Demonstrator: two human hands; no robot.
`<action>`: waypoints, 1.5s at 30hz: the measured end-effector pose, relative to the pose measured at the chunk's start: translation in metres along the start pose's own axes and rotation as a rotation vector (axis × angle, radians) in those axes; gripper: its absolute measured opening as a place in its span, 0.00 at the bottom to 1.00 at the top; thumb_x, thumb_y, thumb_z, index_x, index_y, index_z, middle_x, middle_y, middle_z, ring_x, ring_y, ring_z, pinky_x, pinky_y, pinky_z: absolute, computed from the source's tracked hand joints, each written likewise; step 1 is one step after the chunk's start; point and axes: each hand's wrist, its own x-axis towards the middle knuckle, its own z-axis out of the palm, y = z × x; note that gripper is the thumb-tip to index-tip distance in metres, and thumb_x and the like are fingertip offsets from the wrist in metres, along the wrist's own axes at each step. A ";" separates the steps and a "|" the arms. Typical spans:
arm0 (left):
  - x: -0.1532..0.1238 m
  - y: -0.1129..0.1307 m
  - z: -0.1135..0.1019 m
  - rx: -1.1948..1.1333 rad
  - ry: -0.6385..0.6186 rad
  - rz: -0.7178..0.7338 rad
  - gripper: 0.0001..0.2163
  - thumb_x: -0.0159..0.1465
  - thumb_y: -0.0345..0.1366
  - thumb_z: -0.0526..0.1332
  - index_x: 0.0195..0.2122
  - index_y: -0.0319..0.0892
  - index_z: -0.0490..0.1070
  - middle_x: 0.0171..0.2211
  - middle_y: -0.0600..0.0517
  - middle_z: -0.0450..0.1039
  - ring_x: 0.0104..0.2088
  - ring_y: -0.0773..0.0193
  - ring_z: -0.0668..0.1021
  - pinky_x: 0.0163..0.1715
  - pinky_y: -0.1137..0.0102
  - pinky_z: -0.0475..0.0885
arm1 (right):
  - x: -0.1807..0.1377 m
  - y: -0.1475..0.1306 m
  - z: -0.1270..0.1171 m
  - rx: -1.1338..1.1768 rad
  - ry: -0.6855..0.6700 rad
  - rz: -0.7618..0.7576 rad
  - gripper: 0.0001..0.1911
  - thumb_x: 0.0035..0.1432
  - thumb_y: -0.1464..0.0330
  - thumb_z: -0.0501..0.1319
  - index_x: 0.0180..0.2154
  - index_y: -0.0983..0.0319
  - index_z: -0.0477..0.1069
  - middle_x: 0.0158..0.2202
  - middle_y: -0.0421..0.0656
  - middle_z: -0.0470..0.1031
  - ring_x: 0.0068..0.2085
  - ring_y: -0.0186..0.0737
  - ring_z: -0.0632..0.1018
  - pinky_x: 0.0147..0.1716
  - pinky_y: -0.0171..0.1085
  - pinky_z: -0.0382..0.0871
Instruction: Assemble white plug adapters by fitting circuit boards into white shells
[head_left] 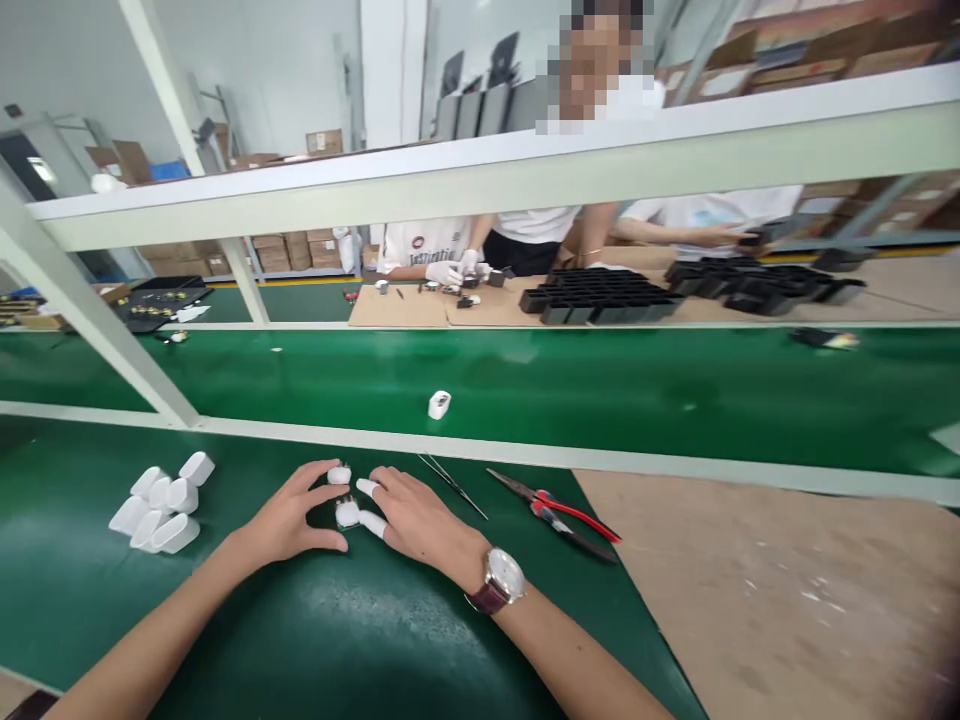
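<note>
Forearms (pixel 169 600), white pieces (pixel 347 515), prongs (pixel 347 500) up or away

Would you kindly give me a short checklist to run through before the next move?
1. Fingers covered on both hands: not ok; the right hand has white finger covers on thumb and index finger, while the left hand shows bare fingers.
2. Two small white parts between the hands, apart from each other: ok.
3. Tweezers clear of the right hand: ok, lying beyond it.
4. Pliers clear of both hands: ok, lying right of the tweezers.
5. White shells out of the way: ok, grouped left of the left hand.
6. Fine details on the small parts sound: cannot tell, too small.
</note>
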 end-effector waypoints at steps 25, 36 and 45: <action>-0.002 0.008 -0.008 -0.081 0.073 -0.018 0.11 0.74 0.43 0.60 0.48 0.47 0.80 0.47 0.47 0.82 0.44 0.55 0.81 0.47 0.60 0.79 | -0.004 0.004 0.016 0.161 0.018 -0.107 0.19 0.68 0.60 0.65 0.53 0.66 0.71 0.57 0.52 0.71 0.50 0.48 0.72 0.52 0.45 0.71; -0.030 0.005 0.008 -0.242 0.037 -0.111 0.33 0.66 0.43 0.72 0.69 0.53 0.62 0.60 0.44 0.72 0.58 0.50 0.76 0.55 0.56 0.79 | -0.007 -0.007 0.039 -0.046 0.006 -0.026 0.10 0.66 0.77 0.60 0.46 0.69 0.78 0.63 0.59 0.68 0.60 0.59 0.71 0.59 0.56 0.71; -0.033 0.007 0.010 -0.337 -0.024 -0.230 0.35 0.69 0.36 0.66 0.74 0.57 0.52 0.65 0.47 0.70 0.61 0.50 0.77 0.60 0.54 0.76 | -0.004 -0.003 0.035 0.328 0.367 0.053 0.18 0.71 0.71 0.59 0.60 0.60 0.64 0.51 0.51 0.76 0.49 0.49 0.78 0.47 0.49 0.80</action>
